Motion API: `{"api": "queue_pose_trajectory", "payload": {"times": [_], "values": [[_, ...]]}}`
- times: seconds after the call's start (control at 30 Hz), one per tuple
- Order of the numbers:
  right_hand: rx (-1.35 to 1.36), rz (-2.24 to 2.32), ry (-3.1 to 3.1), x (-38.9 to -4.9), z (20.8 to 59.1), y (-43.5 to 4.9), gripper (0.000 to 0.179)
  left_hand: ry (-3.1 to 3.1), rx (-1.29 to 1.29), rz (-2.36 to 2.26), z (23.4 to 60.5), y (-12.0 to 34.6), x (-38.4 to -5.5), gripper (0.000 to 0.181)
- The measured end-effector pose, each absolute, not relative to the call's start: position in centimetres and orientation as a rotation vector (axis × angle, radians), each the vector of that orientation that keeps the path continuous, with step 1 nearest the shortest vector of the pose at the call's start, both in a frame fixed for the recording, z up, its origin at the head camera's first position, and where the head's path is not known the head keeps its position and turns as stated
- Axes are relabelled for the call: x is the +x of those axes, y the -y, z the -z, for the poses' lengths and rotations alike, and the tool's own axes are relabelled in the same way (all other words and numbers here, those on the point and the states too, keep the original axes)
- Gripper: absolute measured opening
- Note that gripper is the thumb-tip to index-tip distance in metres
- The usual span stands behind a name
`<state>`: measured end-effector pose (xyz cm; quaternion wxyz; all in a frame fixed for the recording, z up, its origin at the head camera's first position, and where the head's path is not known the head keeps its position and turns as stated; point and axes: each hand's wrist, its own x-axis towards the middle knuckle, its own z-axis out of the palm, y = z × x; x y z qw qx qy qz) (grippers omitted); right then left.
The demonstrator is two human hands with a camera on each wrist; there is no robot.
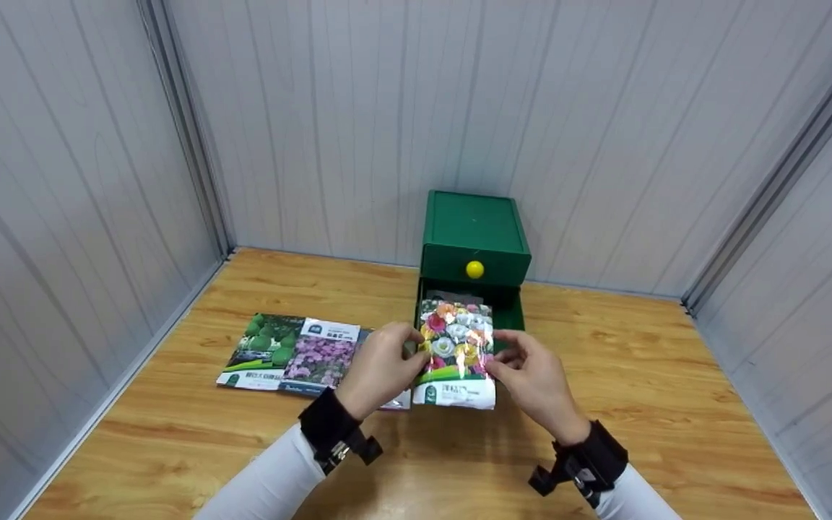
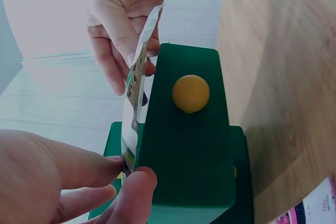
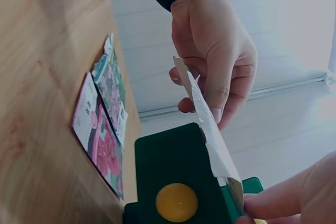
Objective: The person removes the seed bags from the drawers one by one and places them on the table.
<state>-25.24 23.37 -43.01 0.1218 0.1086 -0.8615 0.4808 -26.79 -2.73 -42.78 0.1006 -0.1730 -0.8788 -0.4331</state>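
A flower seed packet (image 1: pixel 456 354) with colourful blooms and a white lower band is held between both hands, above the pulled-out lower drawer (image 1: pixel 510 307) of a small green drawer box (image 1: pixel 477 220). My left hand (image 1: pixel 380 368) pinches its left edge between thumb and fingers. On the opposite edge, my right hand (image 1: pixel 542 386) pinches it the same way. Both wrist views show the packet (image 2: pixel 132 103) edge-on, near the drawer's front with its yellow knob (image 3: pixel 177 202). Something greyish lies at the back inside the drawer, mostly hidden by the packet.
Left of the box, several seed packets lie overlapping on the wooden table (image 1: pixel 625 404), among them a green-fruit one (image 1: pixel 261 350) and a purple-flower one (image 1: pixel 321 359). My left hand partly covers the rightmost ones. Pale panel walls (image 1: pixel 329 130) enclose the table behind and at both sides.
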Motion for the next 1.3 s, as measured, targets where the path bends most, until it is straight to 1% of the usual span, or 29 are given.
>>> {"api": "queue_pose_trajectory", "payload": {"times": [0.43, 0.63, 0.87, 1.13, 1.3], "values": [[0.502, -1.337, 2.382, -24.1, 45.5, -23.7, 0.041, 2.568, -0.590, 1.253, 44.0, 3.0, -25.6, 0.012], [0.570, -1.365, 2.321, -23.4, 46.3, -23.8, 0.039, 2.511, -0.627, 1.264, 44.9, 3.1, -25.0, 0.014], [0.587, -1.423, 2.287, -22.8, 46.7, -23.5, 0.034, 2.491, -0.638, 1.294, 45.4, 3.4, -24.3, 0.020], [0.534, -1.482, 2.333, -21.9, 47.6, -23.4, 0.035, 2.546, -0.648, 1.347, 46.0, 4.1, -23.3, 0.023], [0.607, -1.503, 2.325, -21.2, 48.3, -23.5, 0.033, 2.541, -0.683, 1.362, 46.7, 4.5, -22.7, 0.023]]}}
